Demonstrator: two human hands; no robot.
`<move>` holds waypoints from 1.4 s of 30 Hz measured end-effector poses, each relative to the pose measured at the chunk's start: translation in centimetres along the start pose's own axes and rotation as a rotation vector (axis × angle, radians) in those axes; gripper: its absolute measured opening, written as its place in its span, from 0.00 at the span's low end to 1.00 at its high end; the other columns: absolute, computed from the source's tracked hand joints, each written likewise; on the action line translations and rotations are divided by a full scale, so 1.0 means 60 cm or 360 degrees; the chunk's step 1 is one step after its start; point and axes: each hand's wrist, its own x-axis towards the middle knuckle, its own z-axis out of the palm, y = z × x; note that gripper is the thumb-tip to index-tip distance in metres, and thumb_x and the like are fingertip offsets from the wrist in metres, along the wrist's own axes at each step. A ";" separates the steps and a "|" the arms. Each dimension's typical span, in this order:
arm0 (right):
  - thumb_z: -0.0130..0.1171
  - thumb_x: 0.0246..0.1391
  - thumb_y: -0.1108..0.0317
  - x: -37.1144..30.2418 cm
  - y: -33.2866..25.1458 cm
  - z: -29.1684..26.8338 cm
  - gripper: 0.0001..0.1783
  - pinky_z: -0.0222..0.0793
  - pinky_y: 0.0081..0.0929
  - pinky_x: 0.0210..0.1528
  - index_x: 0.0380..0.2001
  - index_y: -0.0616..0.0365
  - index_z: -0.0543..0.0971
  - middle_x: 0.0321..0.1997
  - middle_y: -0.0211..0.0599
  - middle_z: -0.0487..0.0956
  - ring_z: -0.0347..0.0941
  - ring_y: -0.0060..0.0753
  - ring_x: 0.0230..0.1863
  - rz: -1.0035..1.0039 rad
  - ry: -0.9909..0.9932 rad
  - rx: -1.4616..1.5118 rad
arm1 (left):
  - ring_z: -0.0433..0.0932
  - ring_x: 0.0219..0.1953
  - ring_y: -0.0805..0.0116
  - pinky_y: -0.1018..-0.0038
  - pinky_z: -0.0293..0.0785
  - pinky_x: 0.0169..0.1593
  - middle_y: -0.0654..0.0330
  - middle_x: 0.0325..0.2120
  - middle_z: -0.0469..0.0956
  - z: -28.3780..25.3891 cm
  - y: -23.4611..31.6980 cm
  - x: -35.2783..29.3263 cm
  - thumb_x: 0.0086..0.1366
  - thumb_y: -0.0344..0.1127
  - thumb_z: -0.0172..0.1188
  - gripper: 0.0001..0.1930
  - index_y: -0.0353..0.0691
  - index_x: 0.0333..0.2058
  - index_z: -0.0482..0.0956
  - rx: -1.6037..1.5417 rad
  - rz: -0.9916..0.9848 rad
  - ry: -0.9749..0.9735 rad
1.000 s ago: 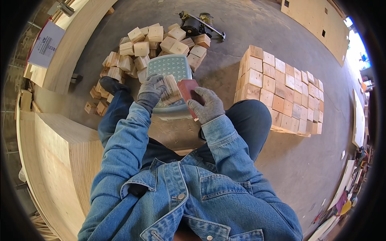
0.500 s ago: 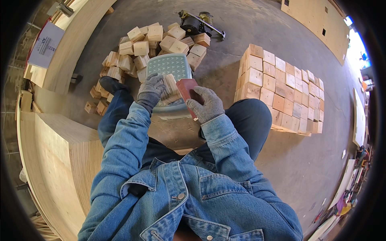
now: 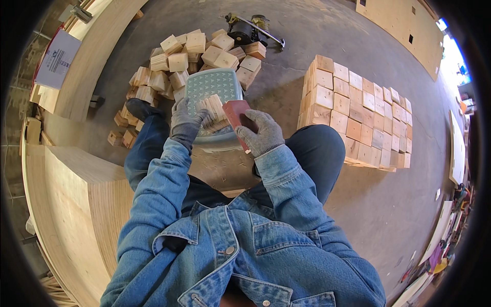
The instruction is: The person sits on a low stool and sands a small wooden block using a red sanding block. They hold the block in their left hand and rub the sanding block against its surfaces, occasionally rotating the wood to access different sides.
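A light wooden block (image 3: 214,110) with layered edges rests on a pale green plastic step stool (image 3: 212,82) in front of me. My left hand (image 3: 186,122), in a grey glove, is at the block's left side. Its fingers are spread and point away from me, and the thumb side is close to the block; whether it touches cannot be told. My right hand (image 3: 262,133), gloved too, grips a flat reddish-brown sanding block (image 3: 237,115) by its right side. The sanding block stands tilted right beside the wooden block.
Loose wooden blocks (image 3: 176,61) lie heaped behind and left of the stool. A neat stack of blocks (image 3: 358,112) stands to the right. Beyond the heap is a dark power tool (image 3: 248,29). Large plywood stacks (image 3: 71,179) edge the left; a plywood panel (image 3: 409,30) is far right.
My left hand has loosened from the wooden block and its fingers have spread, moving slightly left. The right hand with the sanding block is nearly unmoved.
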 end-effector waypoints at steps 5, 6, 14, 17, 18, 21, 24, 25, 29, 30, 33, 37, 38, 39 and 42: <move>0.77 0.52 0.59 -0.002 0.007 -0.002 0.30 0.78 0.38 0.61 0.56 0.61 0.83 0.57 0.51 0.82 0.82 0.49 0.57 0.0016 0.0022 0.0015 | 0.82 0.54 0.55 0.63 0.79 0.58 0.50 0.51 0.82 -0.035 -0.004 0.001 0.56 0.45 0.79 0.18 0.33 0.32 0.87 -0.0106 -0.0189 -0.0265; 0.77 0.53 0.59 -0.001 0.006 -0.002 0.30 0.78 0.38 0.61 0.56 0.62 0.83 0.57 0.51 0.83 0.83 0.48 0.57 0.0009 0.0033 0.0006 | 0.82 0.54 0.55 0.63 0.79 0.57 0.50 0.51 0.83 -0.041 -0.013 0.003 0.55 0.43 0.79 0.17 0.33 0.29 0.87 -0.0161 -0.0232 -0.0304; 0.76 0.52 0.59 0.001 0.016 0.003 0.30 0.77 0.39 0.63 0.56 0.61 0.83 0.59 0.52 0.81 0.81 0.50 0.59 0.0042 0.0020 -0.0046 | 0.70 0.70 0.51 0.65 0.65 0.74 0.45 0.68 0.69 -0.046 -0.061 -0.048 0.47 0.34 0.82 0.57 0.42 0.75 0.59 -0.0317 -0.0006 -0.0428; 0.76 0.52 0.59 0.002 0.023 0.008 0.30 0.77 0.39 0.63 0.57 0.61 0.83 0.59 0.52 0.82 0.81 0.50 0.59 0.0046 0.0016 -0.0096 | 0.69 0.71 0.51 0.63 0.66 0.74 0.44 0.68 0.68 -0.042 -0.055 -0.067 0.45 0.31 0.84 0.62 0.42 0.76 0.55 -0.1048 -0.0371 -0.0532; 0.76 0.52 0.59 0.002 0.021 0.011 0.30 0.77 0.39 0.64 0.57 0.61 0.83 0.59 0.52 0.82 0.81 0.50 0.59 0.0056 0.0009 -0.0111 | 0.68 0.71 0.51 0.63 0.66 0.74 0.44 0.68 0.67 -0.041 -0.059 -0.073 0.44 0.31 0.84 0.63 0.42 0.77 0.54 -0.1044 -0.0388 -0.0543; 0.76 0.52 0.60 0.004 0.019 0.013 0.31 0.77 0.39 0.64 0.57 0.61 0.83 0.59 0.52 0.82 0.81 0.50 0.59 0.0111 0.0000 -0.0201 | 0.69 0.70 0.51 0.62 0.68 0.73 0.45 0.67 0.68 -0.040 -0.057 -0.081 0.44 0.33 0.85 0.64 0.45 0.77 0.54 -0.0733 -0.0196 -0.0530; 0.77 0.52 0.60 0.004 0.032 0.020 0.31 0.76 0.39 0.64 0.57 0.61 0.83 0.59 0.51 0.82 0.81 0.49 0.59 0.0159 0.0002 -0.0186 | 0.72 0.67 0.51 0.61 0.72 0.70 0.47 0.65 0.69 -0.046 -0.044 -0.082 0.42 0.39 0.86 0.61 0.47 0.75 0.60 -0.0390 -0.0087 -0.0510; 0.77 0.52 0.60 0.004 0.031 0.023 0.31 0.76 0.38 0.64 0.57 0.61 0.83 0.59 0.50 0.82 0.81 0.48 0.59 0.0170 0.0002 -0.0198 | 0.72 0.66 0.51 0.61 0.73 0.69 0.48 0.65 0.69 -0.044 -0.050 -0.083 0.42 0.40 0.86 0.59 0.47 0.73 0.62 -0.0369 -0.0080 -0.0491; 0.78 0.51 0.61 0.008 0.037 0.037 0.31 0.76 0.38 0.64 0.57 0.62 0.83 0.58 0.49 0.82 0.81 0.48 0.59 0.0214 0.0006 -0.0184 | 0.75 0.64 0.52 0.63 0.74 0.68 0.51 0.66 0.69 -0.041 -0.067 -0.085 0.44 0.42 0.85 0.48 0.46 0.65 0.73 -0.0423 0.0085 -0.0323; 0.78 0.51 0.61 0.009 0.043 0.039 0.31 0.76 0.38 0.64 0.57 0.62 0.83 0.58 0.49 0.83 0.81 0.47 0.59 0.0225 0.0010 -0.0167 | 0.75 0.63 0.52 0.63 0.75 0.67 0.51 0.66 0.69 -0.043 -0.073 -0.083 0.45 0.41 0.84 0.45 0.45 0.63 0.74 -0.0400 0.0018 -0.0443; 0.79 0.50 0.62 0.011 0.065 0.045 0.31 0.76 0.38 0.64 0.57 0.62 0.83 0.58 0.49 0.83 0.81 0.47 0.59 0.0146 0.0041 -0.0154 | 0.75 0.63 0.52 0.63 0.75 0.66 0.51 0.68 0.67 -0.052 -0.091 -0.074 0.47 0.38 0.81 0.40 0.45 0.61 0.76 -0.0331 -0.0120 -0.0749; 0.79 0.51 0.63 0.011 0.073 0.044 0.31 0.76 0.36 0.63 0.57 0.64 0.82 0.59 0.49 0.83 0.81 0.44 0.59 0.0204 0.0059 -0.0114 | 0.66 0.71 0.46 0.62 0.69 0.71 0.50 0.72 0.63 -0.047 -0.078 -0.075 0.49 0.36 0.78 0.43 0.49 0.67 0.73 -0.0180 0.0063 -0.0575; 0.79 0.52 0.64 0.011 0.069 0.041 0.31 0.76 0.35 0.63 0.57 0.65 0.82 0.59 0.49 0.83 0.81 0.43 0.59 0.0241 0.0063 -0.0091 | 0.64 0.73 0.45 0.61 0.67 0.73 0.49 0.73 0.61 -0.044 -0.066 -0.076 0.49 0.36 0.78 0.45 0.51 0.68 0.72 -0.0124 0.0153 -0.0422; 0.79 0.53 0.65 0.011 0.062 0.041 0.31 0.76 0.34 0.63 0.58 0.65 0.81 0.60 0.49 0.83 0.81 0.41 0.59 0.0279 0.0070 -0.0064 | 0.61 0.74 0.44 0.60 0.65 0.74 0.49 0.74 0.60 -0.045 -0.063 -0.075 0.48 0.36 0.78 0.46 0.53 0.69 0.71 -0.0135 0.0160 -0.0408; 0.78 0.54 0.69 0.010 0.038 0.037 0.31 0.77 0.32 0.63 0.60 0.68 0.79 0.60 0.49 0.83 0.81 0.37 0.59 0.0430 0.0096 0.0110 | 0.57 0.76 0.43 0.58 0.60 0.77 0.48 0.74 0.59 -0.051 -0.054 -0.071 0.48 0.38 0.78 0.48 0.56 0.71 0.70 -0.0143 0.0176 -0.0382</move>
